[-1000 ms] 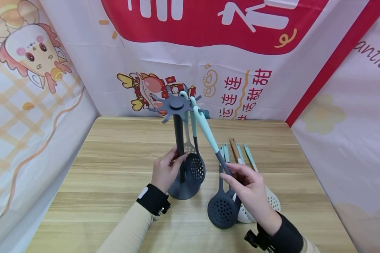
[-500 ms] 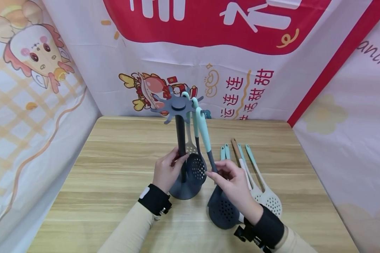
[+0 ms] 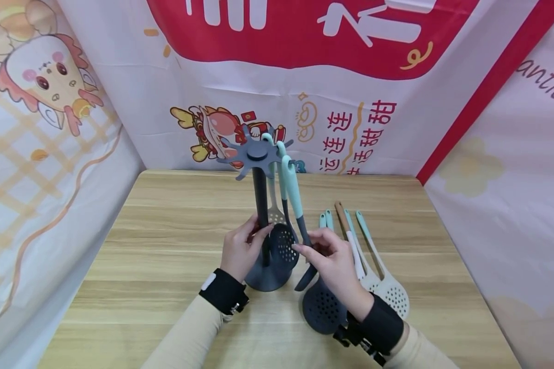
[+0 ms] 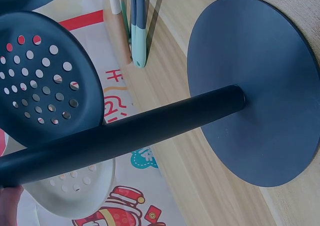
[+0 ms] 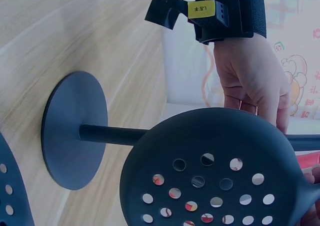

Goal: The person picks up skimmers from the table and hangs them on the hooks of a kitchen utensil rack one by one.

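Note:
My left hand (image 3: 243, 247) grips the black post of a dark utensil stand (image 3: 257, 149), which has a round base and hooked arms on top. My right hand (image 3: 334, 261) pinches the lower handle of a dark skimmer (image 3: 293, 192) with a mint grip. Its handle end meets one of the stand's arms; whether it bears weight there I cannot tell. In the right wrist view its perforated head (image 5: 215, 171) fills the foreground. On neighbouring arms hang a dark slotted spoon (image 3: 285, 246) and a pale perforated utensil (image 3: 276, 215).
Right of the stand, several utensils lie on the wooden table (image 3: 166, 246): a dark perforated turner (image 3: 323, 307), partly under my right hand, a pale slotted turner (image 3: 392, 294), and a brown-handled white utensil (image 3: 343, 218). A printed cloth (image 3: 281, 82) stands behind the table.
My right hand has moved left toward the stand, swinging the skimmer from a slant to nearly upright. Its top end stays at the stand's arm. My left hand keeps its grip on the post.

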A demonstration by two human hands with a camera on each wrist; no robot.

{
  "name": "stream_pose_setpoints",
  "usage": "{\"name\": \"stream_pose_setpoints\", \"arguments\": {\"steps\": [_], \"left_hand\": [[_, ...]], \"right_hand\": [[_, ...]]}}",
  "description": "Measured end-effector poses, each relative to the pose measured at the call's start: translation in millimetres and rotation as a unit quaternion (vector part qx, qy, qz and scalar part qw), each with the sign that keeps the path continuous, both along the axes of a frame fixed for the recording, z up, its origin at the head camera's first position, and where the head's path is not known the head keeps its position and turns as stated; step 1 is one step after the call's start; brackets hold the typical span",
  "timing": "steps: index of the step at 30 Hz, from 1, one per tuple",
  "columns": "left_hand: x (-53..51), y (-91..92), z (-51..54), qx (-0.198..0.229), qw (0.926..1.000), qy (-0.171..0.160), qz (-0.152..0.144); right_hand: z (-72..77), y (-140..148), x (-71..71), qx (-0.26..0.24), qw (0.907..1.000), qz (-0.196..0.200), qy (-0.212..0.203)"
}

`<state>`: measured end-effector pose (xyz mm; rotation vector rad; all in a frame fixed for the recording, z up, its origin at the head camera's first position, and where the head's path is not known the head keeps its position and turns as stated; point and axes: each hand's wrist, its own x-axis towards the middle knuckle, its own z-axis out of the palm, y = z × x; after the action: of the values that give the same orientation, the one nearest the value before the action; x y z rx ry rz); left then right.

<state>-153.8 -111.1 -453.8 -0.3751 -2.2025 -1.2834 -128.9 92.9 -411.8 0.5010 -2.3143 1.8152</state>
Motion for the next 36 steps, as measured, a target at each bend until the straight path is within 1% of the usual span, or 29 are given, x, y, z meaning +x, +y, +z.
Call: {"name": "stream_pose_setpoints", "arguments": {"steps": [5,8,17,19,23,27,30,33,36], "left_hand": [[-1.4,-0.8,0.5,-0.005,0.9999,0.011,0.003],[-1.8,-1.5,0.7,-0.010,0.9999,0.012,0.007],[-1.8,-1.6,3.0,-0.007,0.9999,0.007,0.010],[-1.7,-1.3,2.5,-0.007,0.9999,0.009,0.008],[-0.8,-0.9,1.5,-0.011,0.9999,0.008,0.001],[0.4,-0.6,2.2,-0.014,0.9999,0.001,-0.003],[1.2,-1.1,3.3,-0.019,0.9998,-0.007,-0.005],[2.5,-1.7,7.5,-0.031,0.9993,-0.017,-0.008],[4.8,-3.2,11.8,-0.039,0.9984,-0.038,-0.015]], "right_hand": [[-0.7,-4.8,-2.9,-0.010,0.9999,-0.004,0.006],[-1.1,-7.9,-4.5,-0.013,0.9999,-0.006,0.004],[-6.1,-20.7,-9.3,-0.051,0.9986,0.016,-0.002],[-6.6,-22.1,-9.7,-0.056,0.9982,0.021,-0.009],[-7.8,-22.3,-9.6,-0.051,0.9982,0.024,-0.022],[-8.5,-21.7,-8.9,-0.038,0.9985,0.017,-0.036],[-8.2,-20.8,-7.6,-0.038,0.9983,0.022,-0.038],[-7.0,-17.8,-6.8,-0.047,0.9978,0.035,-0.031],[-8.5,-12.3,-7.7,-0.055,0.9973,0.041,-0.027]]}}
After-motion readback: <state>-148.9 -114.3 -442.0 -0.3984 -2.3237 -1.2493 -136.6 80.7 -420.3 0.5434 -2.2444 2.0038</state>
